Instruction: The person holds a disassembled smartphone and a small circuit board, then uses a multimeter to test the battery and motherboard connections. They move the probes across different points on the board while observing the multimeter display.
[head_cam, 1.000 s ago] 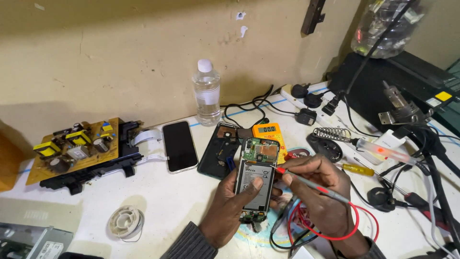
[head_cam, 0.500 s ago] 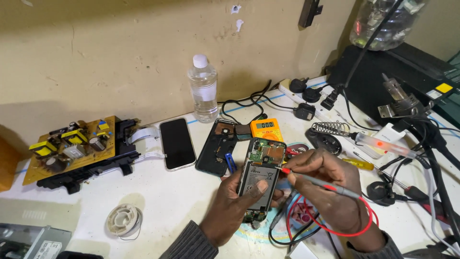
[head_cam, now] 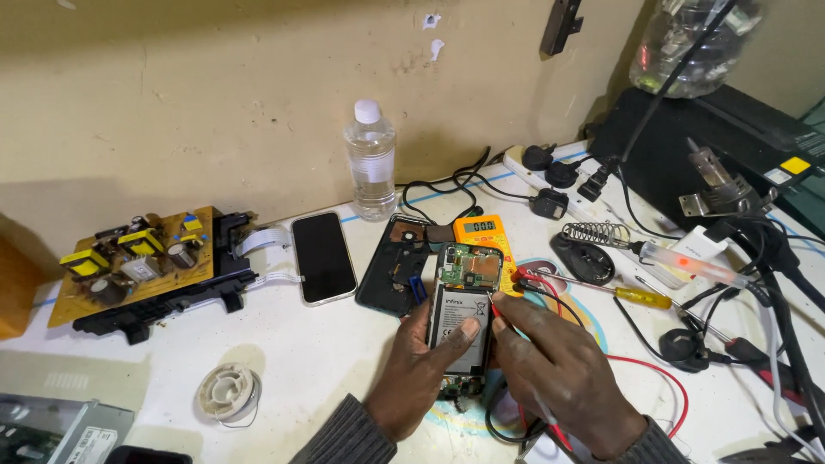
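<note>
My left hand [head_cam: 427, 368] grips an opened phone [head_cam: 464, 302] with its back off, green board at the top and grey battery below; the thumb rests on the battery. My right hand [head_cam: 563, 375] holds thin multimeter probes [head_cam: 500, 314] with red and black leads, their tips at the right edge of the battery. A yellow multimeter [head_cam: 483, 232] lies just behind the phone. The phone's black back cover [head_cam: 394, 273] lies to its left.
A black smartphone [head_cam: 323, 256] lies face up. A water bottle [head_cam: 370, 161] stands by the wall. At left sit a brown circuit board [head_cam: 133, 259] and a solder spool [head_cam: 228, 392]. At right lie a yellow-handled screwdriver [head_cam: 627, 294], a soldering iron stand [head_cam: 589, 242], a power strip [head_cam: 550, 167] and tangled cables.
The long probe that my right hand held out to the right is now drawn in, with the tips at the battery's edge. The view has shifted slightly.
</note>
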